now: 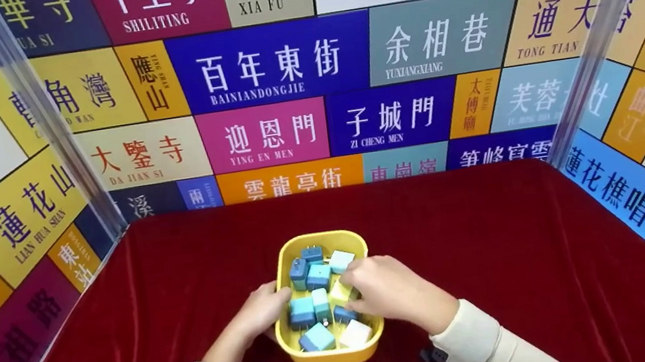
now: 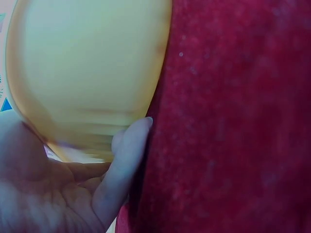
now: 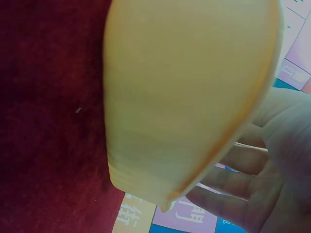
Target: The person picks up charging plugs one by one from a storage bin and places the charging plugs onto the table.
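Observation:
A yellow plastic basket (image 1: 333, 359) sits on the dark red cloth and holds several small plug chargers in blue, light blue, white and yellow, some with metal prongs showing. My left hand (image 1: 261, 308) grips the basket's left side; in the left wrist view its thumb (image 2: 127, 153) lies along the yellow wall. Over the right rim reaches my right hand (image 1: 390, 289), its fingertips inside around a yellow charger (image 1: 339, 293). A white charger (image 1: 342, 260) lies just beyond those fingers, and a dark blue charger (image 1: 345, 313) is close to the thumb. The right wrist view hides the fingertips behind the basket wall.
Red velvet cloth (image 1: 184, 267) covers the table around the basket. Behind it stands a wall of coloured panels (image 1: 269, 63) with Chinese place names. Clear upright posts (image 1: 590, 40) stand at the back left and back right corners.

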A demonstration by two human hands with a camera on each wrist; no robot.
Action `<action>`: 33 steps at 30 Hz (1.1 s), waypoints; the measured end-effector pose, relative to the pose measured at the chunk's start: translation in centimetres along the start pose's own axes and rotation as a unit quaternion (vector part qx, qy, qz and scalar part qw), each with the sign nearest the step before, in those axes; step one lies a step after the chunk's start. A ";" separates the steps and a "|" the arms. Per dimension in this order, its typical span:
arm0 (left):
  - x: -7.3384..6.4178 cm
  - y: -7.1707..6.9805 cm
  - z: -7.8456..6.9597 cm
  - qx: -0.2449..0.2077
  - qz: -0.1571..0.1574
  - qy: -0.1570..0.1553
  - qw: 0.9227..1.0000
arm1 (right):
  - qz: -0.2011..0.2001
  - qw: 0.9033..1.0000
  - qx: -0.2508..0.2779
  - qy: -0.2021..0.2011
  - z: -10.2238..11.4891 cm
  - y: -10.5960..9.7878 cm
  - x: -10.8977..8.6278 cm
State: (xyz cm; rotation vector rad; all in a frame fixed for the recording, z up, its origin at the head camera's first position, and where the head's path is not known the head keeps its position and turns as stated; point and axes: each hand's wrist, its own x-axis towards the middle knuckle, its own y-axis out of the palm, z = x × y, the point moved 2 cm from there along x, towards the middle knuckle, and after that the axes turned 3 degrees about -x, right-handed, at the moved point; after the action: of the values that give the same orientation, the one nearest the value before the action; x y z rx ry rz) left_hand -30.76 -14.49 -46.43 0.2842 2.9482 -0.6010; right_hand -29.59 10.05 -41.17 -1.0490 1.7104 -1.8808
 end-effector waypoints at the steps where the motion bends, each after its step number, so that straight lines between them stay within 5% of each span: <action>1: 0.0 0.0 0.0 0.000 0.000 -0.001 1.000 | -0.003 1.000 -0.003 0.000 0.0 0.1 0.0; 17: 0.1 0.0 0.0 -0.001 0.003 -0.011 1.000 | 0.075 0.995 0.067 0.003 0.1 -0.2 0.1; 28: 0.0 0.0 0.1 0.002 -0.003 -0.003 1.000 | 0.053 0.995 0.082 -0.027 0.2 -0.5 -0.1; 33: 0.0 0.0 0.1 -0.003 -0.003 -0.007 1.000 | 0.016 0.999 0.043 0.018 0.4 -1.0 0.0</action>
State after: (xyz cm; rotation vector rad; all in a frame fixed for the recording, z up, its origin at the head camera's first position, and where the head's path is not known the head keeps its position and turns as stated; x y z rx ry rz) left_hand -30.77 -14.50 -46.56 0.2706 2.9380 -0.5924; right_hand -29.08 9.94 -40.20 -0.9546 1.6414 -1.9461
